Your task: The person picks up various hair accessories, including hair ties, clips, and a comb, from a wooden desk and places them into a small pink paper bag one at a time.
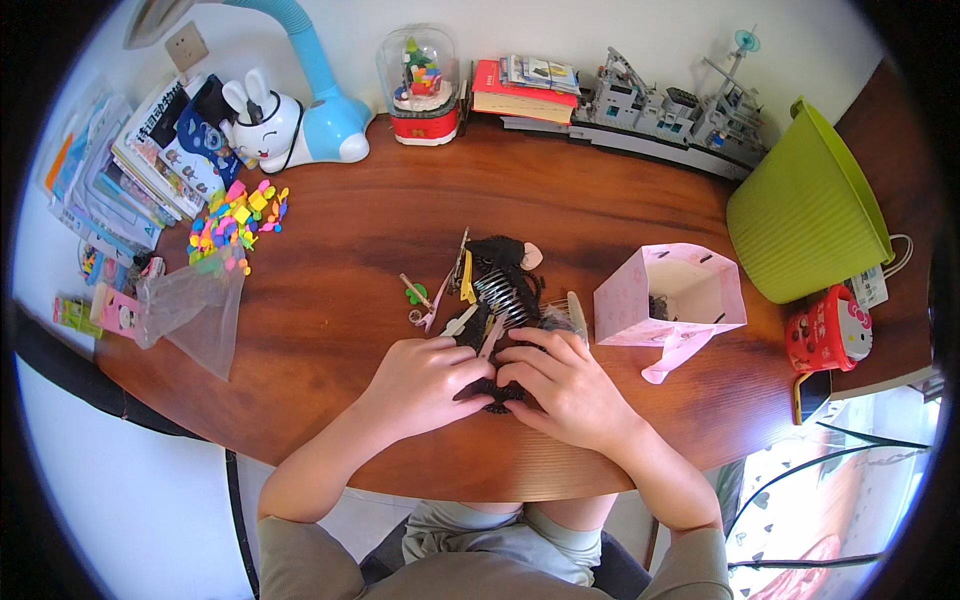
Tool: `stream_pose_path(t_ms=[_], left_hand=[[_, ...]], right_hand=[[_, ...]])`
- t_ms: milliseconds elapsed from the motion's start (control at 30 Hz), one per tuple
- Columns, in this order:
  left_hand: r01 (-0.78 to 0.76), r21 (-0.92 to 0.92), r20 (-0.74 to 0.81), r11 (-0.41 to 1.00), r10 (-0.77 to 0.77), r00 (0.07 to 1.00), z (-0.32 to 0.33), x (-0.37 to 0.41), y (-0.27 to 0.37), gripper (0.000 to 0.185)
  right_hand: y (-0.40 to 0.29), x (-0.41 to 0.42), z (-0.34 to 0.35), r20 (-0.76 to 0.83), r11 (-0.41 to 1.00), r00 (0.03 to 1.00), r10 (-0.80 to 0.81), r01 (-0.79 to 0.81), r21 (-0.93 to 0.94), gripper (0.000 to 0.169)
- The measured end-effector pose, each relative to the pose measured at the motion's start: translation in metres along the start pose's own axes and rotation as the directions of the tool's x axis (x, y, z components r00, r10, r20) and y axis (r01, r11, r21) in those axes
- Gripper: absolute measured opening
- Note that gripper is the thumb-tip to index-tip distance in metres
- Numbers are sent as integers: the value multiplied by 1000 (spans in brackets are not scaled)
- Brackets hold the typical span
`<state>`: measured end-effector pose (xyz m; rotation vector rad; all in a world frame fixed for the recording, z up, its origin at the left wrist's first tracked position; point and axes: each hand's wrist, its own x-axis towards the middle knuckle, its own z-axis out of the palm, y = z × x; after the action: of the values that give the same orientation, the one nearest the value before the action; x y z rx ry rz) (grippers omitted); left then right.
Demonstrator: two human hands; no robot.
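Note:
On the table before me lies a pile of hair accessories, with a silver wire hair comb (pixel 501 296), a black fabric hair tie (pixel 495 249), a yellow hair clip (pixel 467 277) and a pale pink clip (pixel 493 335). My left hand (pixel 431 382) rests at the pile's near left side, fingers bent over it. From the near right, my right hand (pixel 559 386) curls over the pile too. Between both thumbs and forefingers is a black textured hair accessory (pixel 496 390), partly hidden. Whether either hand grips it is unclear. A beige-edged comb (pixel 576 315) lies beyond my right fingers.
Right of the pile stands a pink gift bag (pixel 622 304), dark items inside. Farther right are a green bin (pixel 802 210), a red container (pixel 814 334) and a phone (pixel 812 397). Colourful beads (pixel 236 217) and a mesh pouch (pixel 199 311) lie left, near a rabbit lamp (pixel 334 127).

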<state>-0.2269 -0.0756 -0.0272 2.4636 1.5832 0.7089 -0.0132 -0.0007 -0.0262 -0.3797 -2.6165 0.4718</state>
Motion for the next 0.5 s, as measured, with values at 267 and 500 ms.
stream_pose_path(t_ms=[267,500], left_hand=[[26,-87,44,996,-22,999,2,-1,-2,17],[108,-314,65,943,-92,994,-5,0,-1,17]], right_hand=[[0,0,3,-43,1000,999,-27,27,-2,31],[1,-2,4,-82,999,996,-32,30,-24,28]])
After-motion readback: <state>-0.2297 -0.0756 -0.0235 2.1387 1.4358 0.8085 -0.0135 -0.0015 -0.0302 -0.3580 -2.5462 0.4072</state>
